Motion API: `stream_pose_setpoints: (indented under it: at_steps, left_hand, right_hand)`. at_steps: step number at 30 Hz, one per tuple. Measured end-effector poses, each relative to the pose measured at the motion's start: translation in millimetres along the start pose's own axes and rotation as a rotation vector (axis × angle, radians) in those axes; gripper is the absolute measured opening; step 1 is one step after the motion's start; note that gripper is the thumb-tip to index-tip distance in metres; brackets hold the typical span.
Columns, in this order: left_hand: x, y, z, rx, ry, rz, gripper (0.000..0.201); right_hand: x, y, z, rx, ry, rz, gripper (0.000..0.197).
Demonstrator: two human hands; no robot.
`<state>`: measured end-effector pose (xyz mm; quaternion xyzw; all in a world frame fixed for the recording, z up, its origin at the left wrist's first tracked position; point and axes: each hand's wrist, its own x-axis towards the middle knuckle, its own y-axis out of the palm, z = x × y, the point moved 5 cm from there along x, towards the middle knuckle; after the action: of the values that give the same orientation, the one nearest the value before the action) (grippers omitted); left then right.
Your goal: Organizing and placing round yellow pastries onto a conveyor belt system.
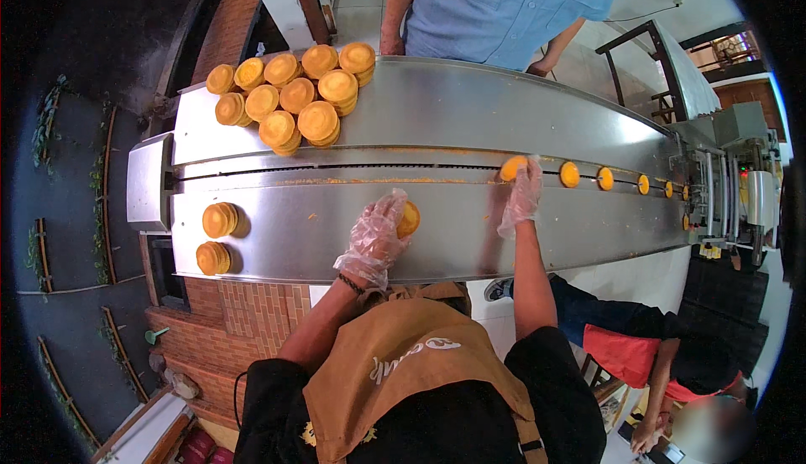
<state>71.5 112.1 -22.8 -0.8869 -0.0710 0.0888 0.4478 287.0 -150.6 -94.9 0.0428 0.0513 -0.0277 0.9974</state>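
Note:
My left hand [375, 237], in a clear plastic glove, is closed round some golden round pastries [409, 220] just above the near side of the steel table. Only the right part of them shows beside the fingers, so I cannot tell how many there are. My right hand [523, 197], gloved the same way, reaches to the conveyor slot, its fingertips closed on one flat round pastry [510, 168]. To its right, several single pastries [569, 174] lie spaced out along the slot.
Many stacked pastries [299, 94] stand at the table's far left; two short stacks [220, 220] stand near left. A packing machine [747, 187] is at the right end. Across the table stands a person in a blue shirt [495, 10]; another person [655, 351] is at lower right.

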Motion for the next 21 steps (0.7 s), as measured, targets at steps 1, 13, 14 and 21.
stream_pose_setpoints:
  at_steps: [1,13,14,21]
  left_hand:
    - [0.2,-0.2,0.9,-0.001,0.017,-0.009,0.078]
    - [41.3,-30.1,57.3,-0.012,-0.191,-0.237,0.073]
    - [49.4,-28.4,52.3,0.017,-0.184,-0.16,0.073]
    - [29.8,-27.7,43.0,-0.006,-0.166,-0.403,0.064]
  right_hand:
    - [-12.4,10.3,10.3,-0.316,-0.127,-0.015,0.053]
    - [-189.3,151.1,25.8,-1.023,-0.586,0.822,0.06]
    - [-186.5,153.4,13.7,-1.021,-0.608,0.874,0.06]
    - [-91.7,54.6,-2.5,-0.876,-0.369,0.29,0.049]
